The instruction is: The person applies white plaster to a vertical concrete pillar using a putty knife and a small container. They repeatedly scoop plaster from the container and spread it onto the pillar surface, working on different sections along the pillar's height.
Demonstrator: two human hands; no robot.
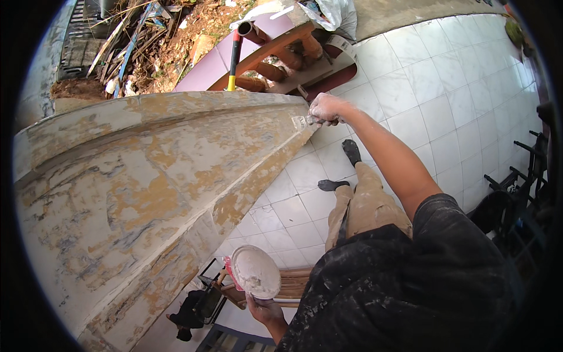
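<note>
My right hand [327, 109] is closed around the handle of a putty knife [300, 122]. Its pale-smeared blade rests at the far right corner of a large plastered surface [158, 188], patchy in grey and ochre, with a ridge along its edge. Low in the view, my left hand [265, 309] grips a round lid-like disc [256, 271] from below, with whitish putty spread over it. Something red and thin shows at the disc's left rim. Pale dust coats the right hand.
Beyond the surface stand brown turned balusters [287, 57] and a red, black and yellow handle [234, 61]. Rubble and wood scraps [126, 50] lie at the far left, a white plastic bag [337, 17] farther right. Dark chairs [510, 188] stand right on the white tiled floor [431, 120].
</note>
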